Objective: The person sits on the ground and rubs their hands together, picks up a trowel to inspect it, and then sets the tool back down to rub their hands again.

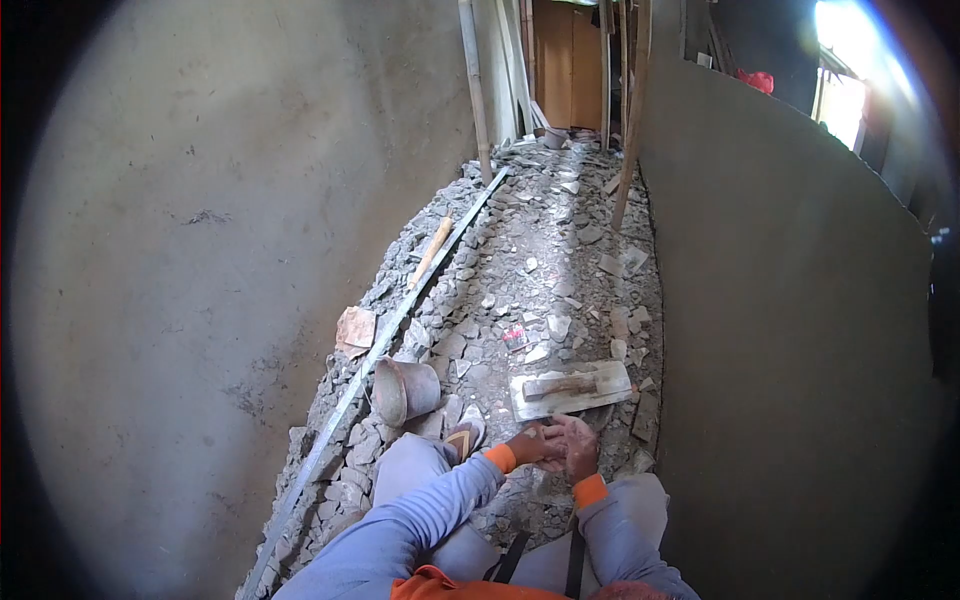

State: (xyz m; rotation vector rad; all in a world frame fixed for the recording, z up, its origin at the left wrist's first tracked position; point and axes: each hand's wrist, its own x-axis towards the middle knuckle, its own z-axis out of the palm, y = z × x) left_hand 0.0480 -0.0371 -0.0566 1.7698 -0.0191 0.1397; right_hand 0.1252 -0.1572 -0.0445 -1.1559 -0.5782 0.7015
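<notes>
Hands together above the rubble floor, tools lying unused.
The left hand (528,445) and right hand (577,447) press together, holding nothing visible; the flat grey plastering trowel (570,388) lies just ahead, the grey metal bucket (404,390) tipped leftward.

- We held both arms forward and down, bent at the elbows, so that the forearms converged in front of us.
- Our left arm reached across from the lower left in a light blue sleeve with an orange cuff at the wrist.
- Our right arm came up from the lower right, its sleeve the same, the orange cuff sitting just under the hand.
- Our left hand (530,445) and right hand (577,449) met, touching one another, fingers loosely curled.
- Both hands were dusted with pale grey; whether they gripped anything between them we could not tell.
</notes>
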